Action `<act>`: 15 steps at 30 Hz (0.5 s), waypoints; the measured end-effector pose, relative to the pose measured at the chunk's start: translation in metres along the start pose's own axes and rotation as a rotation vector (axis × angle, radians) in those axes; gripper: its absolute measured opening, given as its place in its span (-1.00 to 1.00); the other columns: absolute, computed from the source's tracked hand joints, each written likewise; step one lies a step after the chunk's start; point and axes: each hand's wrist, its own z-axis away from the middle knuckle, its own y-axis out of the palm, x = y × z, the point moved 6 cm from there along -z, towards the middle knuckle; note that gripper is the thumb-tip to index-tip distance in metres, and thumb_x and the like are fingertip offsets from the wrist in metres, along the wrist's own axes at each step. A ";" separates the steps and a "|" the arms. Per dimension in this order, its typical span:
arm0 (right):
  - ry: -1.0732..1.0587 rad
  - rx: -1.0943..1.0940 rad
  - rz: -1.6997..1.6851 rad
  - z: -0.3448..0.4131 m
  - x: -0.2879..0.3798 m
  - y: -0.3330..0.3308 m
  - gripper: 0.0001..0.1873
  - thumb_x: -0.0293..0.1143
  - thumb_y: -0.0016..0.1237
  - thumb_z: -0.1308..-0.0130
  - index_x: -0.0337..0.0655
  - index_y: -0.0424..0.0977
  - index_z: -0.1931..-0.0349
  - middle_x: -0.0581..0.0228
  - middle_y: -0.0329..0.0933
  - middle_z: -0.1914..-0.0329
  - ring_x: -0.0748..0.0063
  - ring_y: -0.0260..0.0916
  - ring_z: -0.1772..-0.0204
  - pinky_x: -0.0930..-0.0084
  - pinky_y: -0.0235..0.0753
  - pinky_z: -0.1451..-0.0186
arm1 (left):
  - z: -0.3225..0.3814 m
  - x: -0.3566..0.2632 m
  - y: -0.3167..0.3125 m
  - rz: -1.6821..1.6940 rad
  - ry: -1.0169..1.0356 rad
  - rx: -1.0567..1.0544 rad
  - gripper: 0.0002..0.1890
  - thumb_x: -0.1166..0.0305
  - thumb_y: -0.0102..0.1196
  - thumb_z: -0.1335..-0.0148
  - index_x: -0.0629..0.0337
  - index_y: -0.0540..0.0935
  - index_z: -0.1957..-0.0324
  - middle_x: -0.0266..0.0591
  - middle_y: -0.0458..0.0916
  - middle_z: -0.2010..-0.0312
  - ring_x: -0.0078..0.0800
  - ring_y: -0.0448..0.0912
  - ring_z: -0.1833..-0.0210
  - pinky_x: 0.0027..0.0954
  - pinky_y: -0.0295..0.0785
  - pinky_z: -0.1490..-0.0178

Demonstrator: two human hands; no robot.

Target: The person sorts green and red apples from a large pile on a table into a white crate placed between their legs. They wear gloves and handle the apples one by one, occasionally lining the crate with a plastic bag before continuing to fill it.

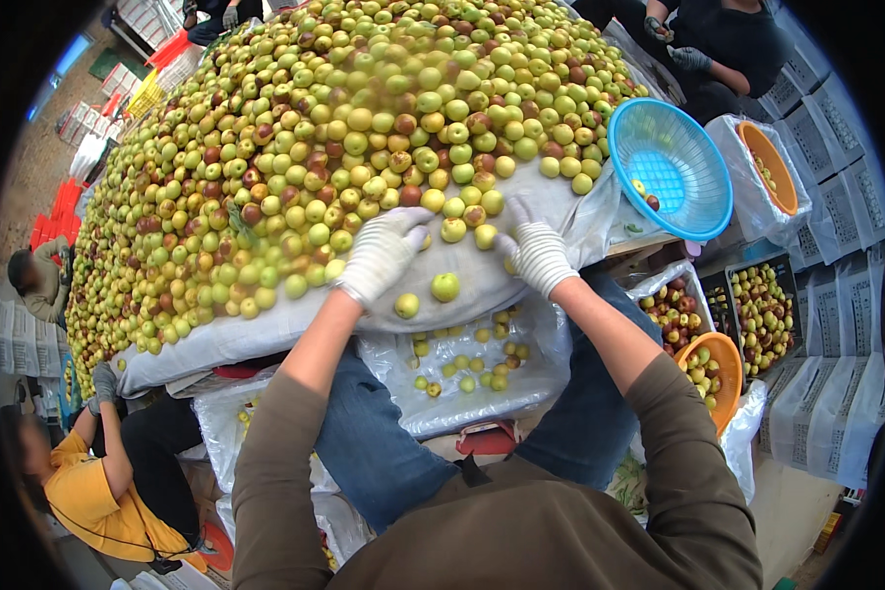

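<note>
A large heap of green and reddish-brown jujubes (295, 155) spreads over a pale cloth (464, 273) before me. My left hand (387, 254), in a white striped glove, rests at the heap's near edge with fingers and thumb apart. One jujube shows just beside its thumb. My right hand (537, 251), gloved alike, has its fingers spread over the cloth, with a jujube partly hidden under it. Between the hands lie several loose jujubes, among them a green one (445, 287). Below the cloth edge, a plastic-lined crate (472, 413) between my knees holds scattered jujubes.
At right stand a blue plastic basket (678, 173), an orange basket (730, 391) of jujubes, a lined crate of redder jujubes (675, 306) and a black crate (763, 317). Stacked crates (826, 413) line the far right. Co-workers sit around the heap, one in a yellow shirt (107, 509).
</note>
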 end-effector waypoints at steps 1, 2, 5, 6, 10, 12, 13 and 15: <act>-0.055 0.002 -0.046 0.004 0.006 0.004 -0.31 -0.17 0.04 -0.25 -0.19 0.18 -0.35 -0.14 0.17 -0.41 -0.19 0.36 -0.23 0.14 0.37 -0.28 | -0.020 -0.005 0.018 -0.160 -0.007 0.079 -0.66 0.31 0.04 -0.26 0.31 0.62 0.01 0.08 0.63 0.03 -0.07 0.60 0.00 -0.20 0.47 -0.10; -0.133 -0.008 -0.068 0.008 0.012 0.005 -0.37 -0.20 0.04 -0.24 -0.18 0.26 -0.31 -0.12 0.21 -0.37 -0.17 0.36 -0.22 0.16 0.36 -0.30 | -0.036 -0.008 0.030 -0.235 -0.003 0.059 -0.65 0.30 0.04 -0.26 0.28 0.62 0.00 0.10 0.62 0.04 -0.05 0.59 -0.01 -0.17 0.47 -0.11; -0.210 0.083 -0.196 0.012 0.017 0.006 -0.57 -0.35 0.02 -0.23 -0.19 0.43 -0.12 -0.03 0.41 -0.15 -0.10 0.43 -0.11 0.16 0.43 -0.21 | -0.065 -0.006 0.059 -0.423 -0.078 0.112 -0.66 0.28 0.08 -0.22 0.18 0.61 -0.01 0.04 0.62 0.09 -0.06 0.59 0.03 -0.13 0.50 -0.05; -0.165 0.063 -0.240 0.007 0.011 0.001 -0.60 -0.37 0.01 -0.23 -0.19 0.44 -0.10 -0.03 0.42 -0.12 -0.10 0.44 -0.09 0.16 0.43 -0.20 | -0.068 -0.007 0.064 -0.454 -0.065 0.088 -0.65 0.25 0.10 -0.21 0.17 0.60 -0.01 0.04 0.62 0.11 -0.06 0.59 0.04 -0.12 0.50 -0.03; -0.050 -0.064 -0.324 -0.030 -0.006 -0.012 -0.63 -0.44 -0.03 -0.23 -0.16 0.45 -0.08 -0.05 0.46 -0.07 -0.12 0.43 -0.09 0.17 0.43 -0.19 | -0.062 -0.002 0.082 -0.476 -0.131 0.170 -0.63 0.20 0.14 -0.17 0.15 0.58 0.03 0.02 0.62 0.16 -0.05 0.60 0.07 -0.08 0.51 0.01; -0.039 -0.113 -0.308 -0.046 -0.006 -0.012 -0.58 -0.40 -0.02 -0.22 -0.16 0.42 -0.12 -0.06 0.42 -0.12 -0.14 0.40 -0.13 0.15 0.42 -0.21 | -0.054 -0.002 0.088 -0.518 -0.108 0.202 -0.64 0.17 0.16 -0.15 0.17 0.57 0.09 0.02 0.62 0.18 -0.03 0.60 0.10 -0.08 0.51 0.01; -0.060 -0.108 -0.286 -0.049 -0.003 -0.008 -0.56 -0.36 0.00 -0.21 -0.18 0.41 -0.13 -0.06 0.40 -0.14 -0.13 0.40 -0.14 0.16 0.41 -0.23 | -0.052 -0.001 0.088 -0.544 -0.095 0.203 -0.65 0.16 0.16 -0.14 0.17 0.57 0.11 0.03 0.61 0.19 -0.03 0.61 0.11 -0.07 0.51 0.02; -0.049 -0.072 -0.216 -0.051 0.001 0.001 -0.49 -0.28 0.05 -0.19 -0.21 0.38 -0.16 -0.06 0.36 -0.18 -0.11 0.39 -0.16 0.18 0.40 -0.26 | -0.054 0.002 0.080 -0.446 -0.121 0.068 -0.69 0.24 0.14 -0.14 0.20 0.56 0.13 0.04 0.61 0.19 -0.01 0.60 0.13 -0.09 0.52 0.02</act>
